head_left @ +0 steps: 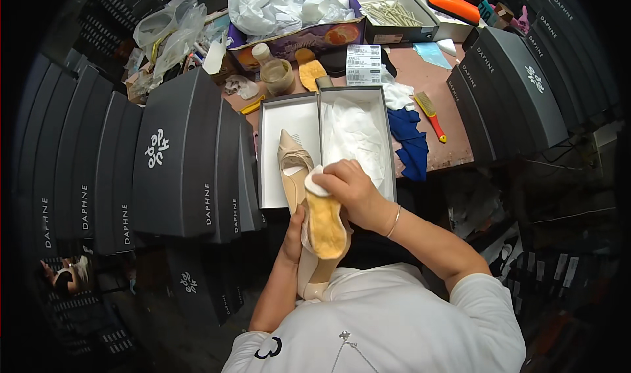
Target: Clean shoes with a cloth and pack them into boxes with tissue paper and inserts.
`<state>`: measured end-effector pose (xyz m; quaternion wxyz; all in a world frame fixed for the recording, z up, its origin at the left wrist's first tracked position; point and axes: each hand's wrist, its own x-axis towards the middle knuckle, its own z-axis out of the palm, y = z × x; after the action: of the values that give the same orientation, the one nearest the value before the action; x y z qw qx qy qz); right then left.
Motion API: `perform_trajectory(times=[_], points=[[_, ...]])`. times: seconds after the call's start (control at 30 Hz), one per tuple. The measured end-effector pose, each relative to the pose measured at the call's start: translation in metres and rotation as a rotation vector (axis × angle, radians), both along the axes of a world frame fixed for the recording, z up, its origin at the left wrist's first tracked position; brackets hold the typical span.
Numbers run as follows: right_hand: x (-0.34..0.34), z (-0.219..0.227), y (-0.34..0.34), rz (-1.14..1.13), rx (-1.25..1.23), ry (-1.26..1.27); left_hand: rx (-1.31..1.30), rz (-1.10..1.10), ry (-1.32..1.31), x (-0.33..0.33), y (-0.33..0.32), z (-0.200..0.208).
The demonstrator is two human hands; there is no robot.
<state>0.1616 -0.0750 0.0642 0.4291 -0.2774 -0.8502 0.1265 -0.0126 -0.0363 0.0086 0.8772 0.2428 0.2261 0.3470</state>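
Note:
A beige pointed-toe shoe (293, 157) with a pleated upper points away from me over the open shoebox. My left hand (294, 238) is closed around beige shoe parts nearer my body, where a heel end (313, 287) shows. Whether these belong to one shoe or two I cannot tell. My right hand (353, 190) pinches a small white pad (317, 181), its thumb on top. Right below that pad, between my hands, lies a fuzzy yellow sole-shaped piece (327, 227), hiding part of the shoe.
The open shoebox (268, 195) and its lid part with white tissue (355, 130) stand before me. Dark shoeboxes (174, 156) line the left; more (509, 90) stand right. Behind are a jar (277, 77), a blue cloth (410, 143), a brush (430, 115) and a purple carton (302, 44).

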Motion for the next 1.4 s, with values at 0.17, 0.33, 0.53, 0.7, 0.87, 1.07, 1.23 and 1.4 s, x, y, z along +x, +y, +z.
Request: perform_trajectory(times=[0.17,0.33,0.53,0.7,0.87,1.07,1.23,1.4], points=[[0.012,-0.003,0.017,-0.103,0.012,-0.008,0.049,0.0,-0.027,0.0,0.012,0.017],[0.023,0.0,-0.007,-0.092,0.02,-0.039,0.099,-0.093,-0.083,0.0,0.008,0.004],[0.038,-0.007,0.021,-0.216,-0.017,0.015,-0.027,0.066,0.002,0.017,-0.006,0.025],[0.023,0.011,0.007,-0.097,0.074,-0.072,0.083,-0.038,0.113,0.002,0.004,0.001],[0.001,0.007,0.004,-0.083,-0.018,-0.036,0.052,0.113,0.016,0.003,0.0,0.008],[0.017,0.01,0.049,-0.228,-0.04,-0.005,-0.036,-0.074,-0.15,0.001,0.003,0.009],[0.015,0.022,0.028,-0.088,0.03,-0.092,0.113,0.033,-0.009,0.005,0.029,0.025],[0.005,0.045,0.057,-0.052,0.116,-0.099,0.27,-0.014,-0.02,-0.002,0.094,0.073]])
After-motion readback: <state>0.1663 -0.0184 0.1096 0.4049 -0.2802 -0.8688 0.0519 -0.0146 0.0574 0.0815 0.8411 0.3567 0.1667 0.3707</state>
